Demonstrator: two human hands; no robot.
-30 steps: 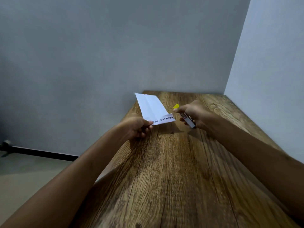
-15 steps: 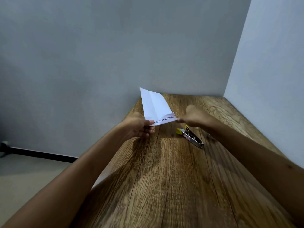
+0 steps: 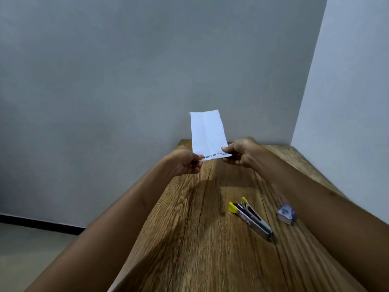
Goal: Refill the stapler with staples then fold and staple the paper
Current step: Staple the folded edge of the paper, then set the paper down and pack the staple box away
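Observation:
A folded white paper (image 3: 207,133) with a printed line along its lower edge stands upright above the wooden table (image 3: 189,239). My left hand (image 3: 185,163) pinches its lower left corner and my right hand (image 3: 242,153) pinches its lower right corner. The stapler (image 3: 250,218), silver with yellow ends, lies on the table nearer to me, under my right forearm's left side, with no hand on it. A small blue and white staple box (image 3: 286,214) lies right of the stapler, partly hidden by my right arm.
Grey walls close the table at the back and on the right. The table's left edge runs diagonally, with the floor (image 3: 31,249) below it.
My right hand set the stapler down on the table and took hold of the paper's right corner. The paper was turned upright. The view tilted, bringing the staple box into sight.

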